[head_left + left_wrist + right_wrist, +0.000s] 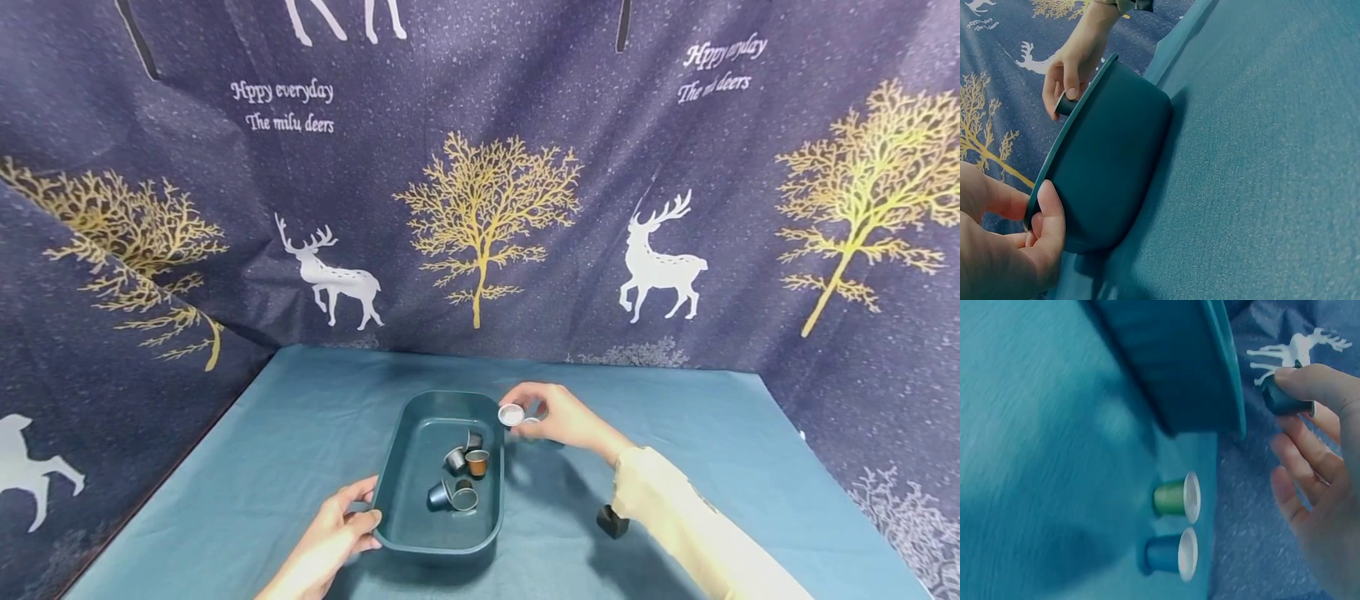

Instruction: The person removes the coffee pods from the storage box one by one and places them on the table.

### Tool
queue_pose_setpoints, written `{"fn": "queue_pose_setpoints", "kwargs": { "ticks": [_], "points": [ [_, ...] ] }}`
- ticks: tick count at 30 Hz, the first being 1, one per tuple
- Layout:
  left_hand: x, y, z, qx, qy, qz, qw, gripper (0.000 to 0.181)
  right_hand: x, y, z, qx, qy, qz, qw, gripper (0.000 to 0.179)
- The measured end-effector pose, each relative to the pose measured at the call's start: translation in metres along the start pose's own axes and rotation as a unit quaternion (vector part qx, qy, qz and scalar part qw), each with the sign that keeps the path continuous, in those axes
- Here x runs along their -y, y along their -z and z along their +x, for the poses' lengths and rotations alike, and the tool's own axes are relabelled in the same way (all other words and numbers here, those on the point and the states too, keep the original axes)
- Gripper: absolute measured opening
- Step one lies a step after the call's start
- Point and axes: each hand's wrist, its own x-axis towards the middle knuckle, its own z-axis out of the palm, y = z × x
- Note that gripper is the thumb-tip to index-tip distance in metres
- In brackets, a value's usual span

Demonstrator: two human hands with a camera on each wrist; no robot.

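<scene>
A deep teal bin (442,546) holds several coffee capsules, among them an orange-brown one (477,463) and a blue one (439,495). My left hand (339,523) grips the bin's rim at its near left corner, thumb on the outer wall (1107,150) in the left wrist view. Above the table by the bin's far right corner, my right hand (551,412) pinches a dark coffee capsule (1285,397) with a pale lid. In the right wrist view, a green capsule (1170,497) and a blue capsule (1164,553) stand lid up on the table beside the bin.
A teal cloth (322,417) covers the table. Behind it hangs a dark blue curtain (487,100) printed with deer and trees. Beside the right sleeve (667,508) shows a small black object (612,522), its kind unclear.
</scene>
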Motion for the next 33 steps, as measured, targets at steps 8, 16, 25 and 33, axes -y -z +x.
{"fn": "queue_pose_setpoints", "kwargs": {
  "ticks": [8,16,25,33],
  "points": [
    [0.001,0.000,-0.001,0.000,-0.001,0.003,1.0000,0.054,-0.016,0.006,-0.008,-0.028,-0.017,-0.014,0.9994,0.033],
    [-0.001,0.002,-0.002,0.016,-0.002,-0.004,0.9999,0.056,-0.028,0.014,-0.016,-0.058,-0.041,-0.008,0.9974,0.033],
    [-0.001,0.002,-0.001,0.017,0.001,-0.006,0.9998,0.056,-0.046,0.022,-0.026,-0.093,-0.067,-0.038,0.9927,0.033],
    [-0.001,0.003,-0.001,0.026,0.001,-0.008,0.9996,0.057,-0.064,0.021,-0.040,-0.148,-0.077,-0.065,0.9838,0.034]
  ]
}}
